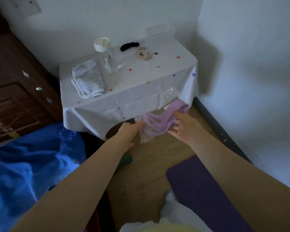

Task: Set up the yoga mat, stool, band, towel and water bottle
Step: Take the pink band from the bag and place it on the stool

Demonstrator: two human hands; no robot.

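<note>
— Down on the right floor, what's lying there?
— Yoga mat [206,195], dark purple, near edge. Farther back, the cloth-draped stool [141,84] carries a folded towel [88,79] at left and the water bottle [105,56] just beside it.
— And the band?
— Lilac band [161,120] in clear wrap, at the stool's near edge; left hand [130,129] and right hand [185,125] both pinch it.

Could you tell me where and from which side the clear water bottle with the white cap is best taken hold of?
Take the clear water bottle with the white cap around its mid-body, coming from the front right: it stands upright, and the folded striped towel crowds its left side.
</note>
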